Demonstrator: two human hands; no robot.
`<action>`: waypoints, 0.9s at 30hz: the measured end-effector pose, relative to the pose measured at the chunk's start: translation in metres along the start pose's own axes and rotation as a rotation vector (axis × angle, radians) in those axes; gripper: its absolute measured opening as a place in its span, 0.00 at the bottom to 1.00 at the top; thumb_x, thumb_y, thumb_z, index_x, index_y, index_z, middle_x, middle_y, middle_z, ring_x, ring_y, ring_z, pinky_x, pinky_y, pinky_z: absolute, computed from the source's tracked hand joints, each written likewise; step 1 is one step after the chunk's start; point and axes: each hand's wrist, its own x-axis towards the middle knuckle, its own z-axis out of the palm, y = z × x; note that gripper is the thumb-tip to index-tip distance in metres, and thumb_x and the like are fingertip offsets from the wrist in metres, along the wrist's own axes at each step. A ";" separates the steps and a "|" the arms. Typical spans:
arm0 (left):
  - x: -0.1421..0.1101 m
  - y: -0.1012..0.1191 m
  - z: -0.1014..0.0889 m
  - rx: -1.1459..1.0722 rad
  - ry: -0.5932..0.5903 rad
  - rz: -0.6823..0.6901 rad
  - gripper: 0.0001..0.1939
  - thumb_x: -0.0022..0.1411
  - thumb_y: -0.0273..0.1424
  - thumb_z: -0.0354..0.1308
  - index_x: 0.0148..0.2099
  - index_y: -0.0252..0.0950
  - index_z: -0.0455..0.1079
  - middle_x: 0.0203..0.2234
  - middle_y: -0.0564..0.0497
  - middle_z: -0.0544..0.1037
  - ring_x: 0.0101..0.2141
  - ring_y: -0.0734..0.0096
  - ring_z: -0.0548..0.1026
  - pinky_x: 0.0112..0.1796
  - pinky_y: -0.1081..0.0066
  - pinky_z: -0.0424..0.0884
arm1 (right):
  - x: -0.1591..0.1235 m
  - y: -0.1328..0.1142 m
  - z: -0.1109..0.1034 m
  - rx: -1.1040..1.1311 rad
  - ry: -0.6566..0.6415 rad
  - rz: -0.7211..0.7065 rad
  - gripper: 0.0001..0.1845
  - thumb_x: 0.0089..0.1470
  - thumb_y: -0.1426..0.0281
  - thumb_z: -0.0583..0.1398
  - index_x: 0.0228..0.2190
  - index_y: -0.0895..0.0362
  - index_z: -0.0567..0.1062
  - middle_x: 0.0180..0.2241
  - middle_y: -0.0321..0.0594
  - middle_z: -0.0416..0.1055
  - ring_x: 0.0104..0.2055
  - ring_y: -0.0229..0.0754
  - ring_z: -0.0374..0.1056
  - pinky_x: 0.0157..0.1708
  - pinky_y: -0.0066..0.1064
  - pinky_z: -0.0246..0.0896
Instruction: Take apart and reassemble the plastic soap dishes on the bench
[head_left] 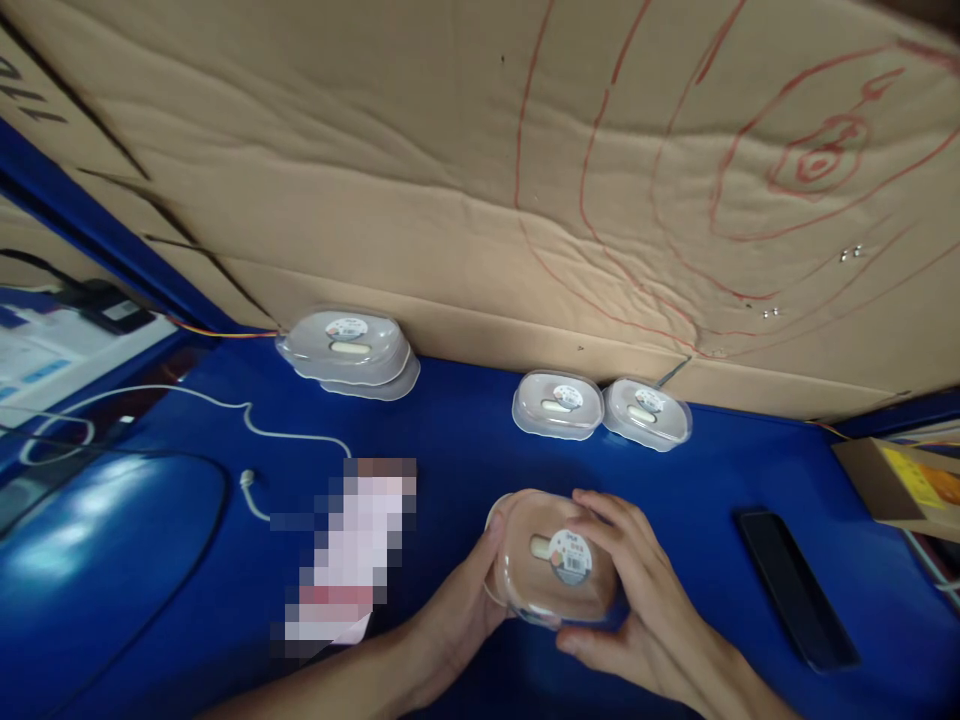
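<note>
A clear, rounded plastic container with a round printed label and a small cream tab on top is held between my hands, above the blue table. My left hand grips its left edge, with the thumb along the side and the other fingers hidden beneath. Around the right side curls my right hand, fingers at the far edge and thumb at the near corner. Beyond them stand two similar containers side by side, the left one touching the right one.
A stack of larger clear containers stands at the back left against the cardboard wall. A black phone lies at right, near a cardboard box. A pixelated pinkish object and a white cable lie at left.
</note>
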 end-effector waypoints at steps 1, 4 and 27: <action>0.000 0.000 0.000 0.002 -0.004 -0.001 0.46 0.64 0.66 0.57 0.71 0.39 0.67 0.65 0.43 0.76 0.69 0.43 0.66 0.68 0.50 0.58 | 0.000 0.001 0.000 0.003 -0.003 0.001 0.46 0.53 0.48 0.72 0.66 0.48 0.63 0.68 0.49 0.62 0.67 0.62 0.62 0.62 0.55 0.65; 0.001 0.000 0.001 0.011 -0.030 0.004 0.47 0.63 0.66 0.57 0.70 0.38 0.67 0.64 0.41 0.76 0.68 0.42 0.67 0.66 0.49 0.60 | 0.000 0.002 0.001 0.012 -0.011 0.015 0.46 0.53 0.51 0.72 0.66 0.48 0.63 0.68 0.49 0.62 0.67 0.62 0.62 0.63 0.56 0.65; 0.003 0.000 -0.007 0.088 0.029 -0.013 0.41 0.59 0.57 0.69 0.64 0.35 0.75 0.58 0.38 0.81 0.63 0.39 0.73 0.63 0.49 0.65 | 0.001 0.023 0.001 0.075 -0.197 -0.054 0.57 0.51 0.60 0.75 0.72 0.47 0.52 0.75 0.52 0.48 0.76 0.63 0.50 0.69 0.57 0.60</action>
